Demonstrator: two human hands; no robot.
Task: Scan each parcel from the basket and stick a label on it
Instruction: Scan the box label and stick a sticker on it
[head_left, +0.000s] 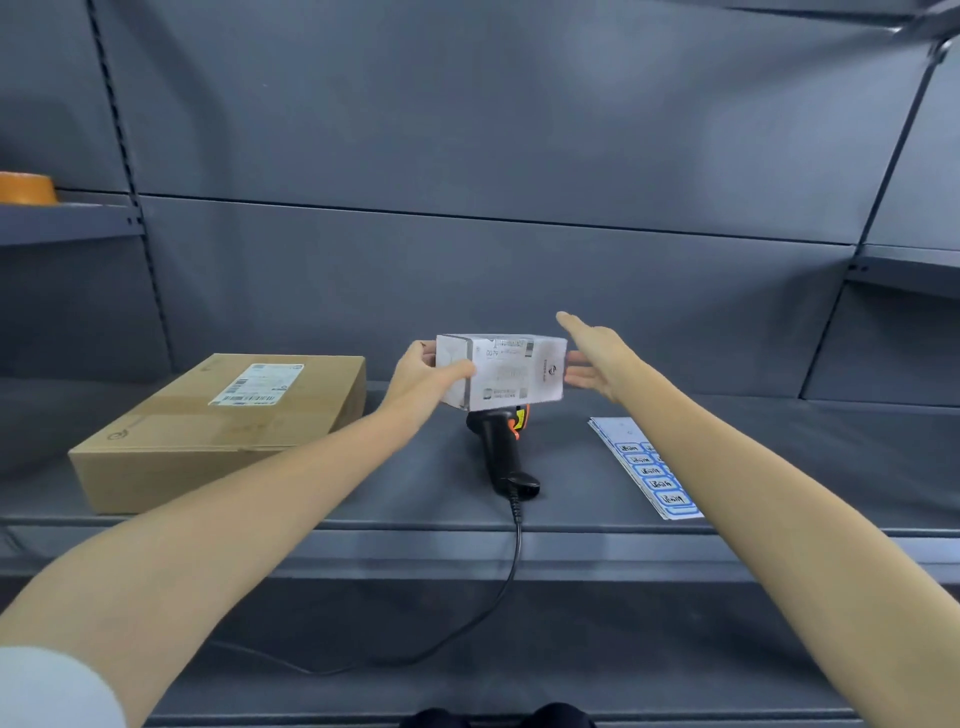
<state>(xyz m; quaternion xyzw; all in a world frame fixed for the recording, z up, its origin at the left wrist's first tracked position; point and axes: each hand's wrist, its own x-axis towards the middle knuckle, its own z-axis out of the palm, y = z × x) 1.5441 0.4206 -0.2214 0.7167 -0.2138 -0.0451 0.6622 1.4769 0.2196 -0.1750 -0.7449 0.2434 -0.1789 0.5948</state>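
My left hand (421, 376) grips the small white parcel (501, 371) above the shelf (363, 499), over the scanner (501, 452), while my right hand (597, 364), fingers straight, sits at its far end.

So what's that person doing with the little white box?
The person is holding a small white parcel above the grey shelf. The left hand grips one end, and the right hand is open beside the other end. Under it lies a black scanner with a cord. A sheet of blue labels waits to the right, and a bigger brown box sits to the left.
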